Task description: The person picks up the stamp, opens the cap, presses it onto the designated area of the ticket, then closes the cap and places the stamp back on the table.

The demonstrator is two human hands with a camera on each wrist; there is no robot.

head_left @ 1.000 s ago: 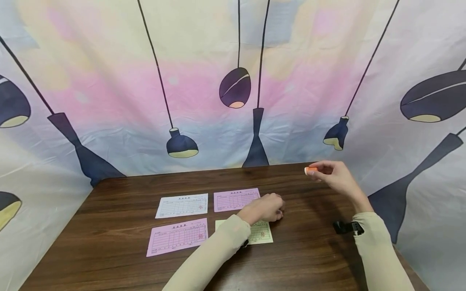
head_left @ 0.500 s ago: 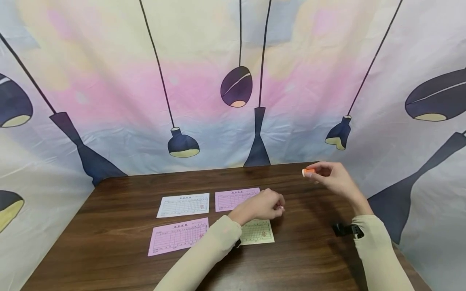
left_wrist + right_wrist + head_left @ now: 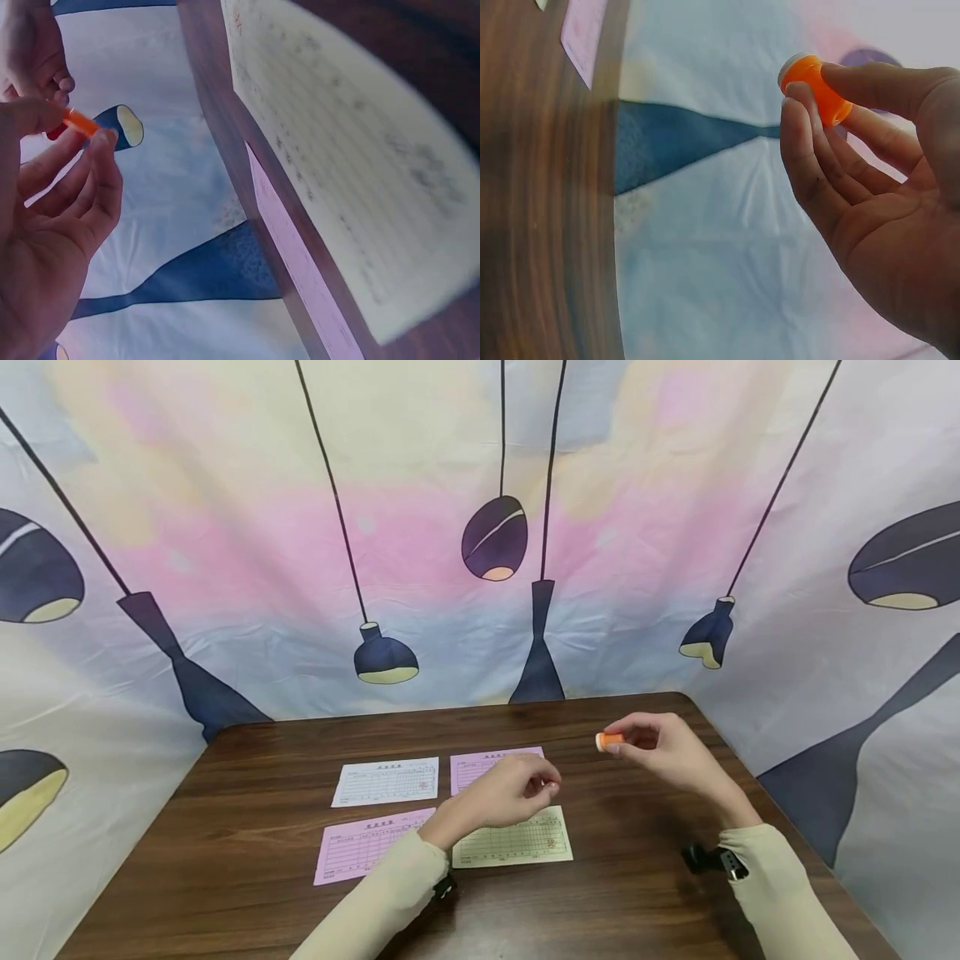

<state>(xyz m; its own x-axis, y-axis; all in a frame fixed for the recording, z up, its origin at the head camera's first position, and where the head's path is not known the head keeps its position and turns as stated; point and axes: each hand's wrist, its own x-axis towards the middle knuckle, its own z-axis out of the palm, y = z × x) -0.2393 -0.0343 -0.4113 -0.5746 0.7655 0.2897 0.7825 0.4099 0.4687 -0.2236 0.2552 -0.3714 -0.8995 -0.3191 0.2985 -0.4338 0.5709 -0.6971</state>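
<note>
My right hand (image 3: 671, 756) pinches a small orange cylinder with a white end (image 3: 610, 742) between thumb and fingers, above the right side of the table. The right wrist view shows this cylinder (image 3: 817, 88) with its pale end turned away from the palm. My left hand (image 3: 498, 797), fingers bent, hovers over the yellow slip (image 3: 517, 843) and hides part of the back pink slip (image 3: 472, 768). In the left wrist view, its thumb and fingertips pinch a small orange piece (image 3: 82, 123), mostly covered by the fingers. Red stamp marks show on the yellow and white slips.
A white slip (image 3: 386, 782) and another pink slip (image 3: 360, 843), partly behind the left sleeve, lie on the left of the dark wooden table (image 3: 225, 860). A curtain (image 3: 420, 527) printed with hanging lamps stands behind the table. Black straps sit at both wrists.
My left hand has drawn back to the left, uncovering more of the yellow slip. The right hand has moved left and lower with the orange cylinder. The slips stay in place.
</note>
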